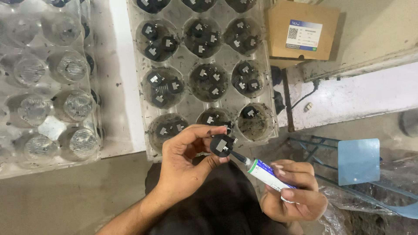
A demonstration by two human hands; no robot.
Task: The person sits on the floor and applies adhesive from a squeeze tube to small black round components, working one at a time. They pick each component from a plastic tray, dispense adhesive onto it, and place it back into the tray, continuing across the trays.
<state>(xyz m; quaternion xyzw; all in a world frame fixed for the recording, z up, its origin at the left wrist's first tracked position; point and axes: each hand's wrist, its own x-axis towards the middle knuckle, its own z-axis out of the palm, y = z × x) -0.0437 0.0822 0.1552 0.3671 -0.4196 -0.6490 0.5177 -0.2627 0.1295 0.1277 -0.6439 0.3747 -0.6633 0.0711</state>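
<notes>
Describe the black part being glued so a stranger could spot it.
Find the clear moulded tray of black parts. Just below its near edge, the left hand pinches one round black part. Unlike its neighbours, it is out of the tray, with a tube's nozzle touching it.

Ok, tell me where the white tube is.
In the head view, lower right: the right hand holds the white tube, its nozzle pointing at the black round part in the left hand.
</notes>
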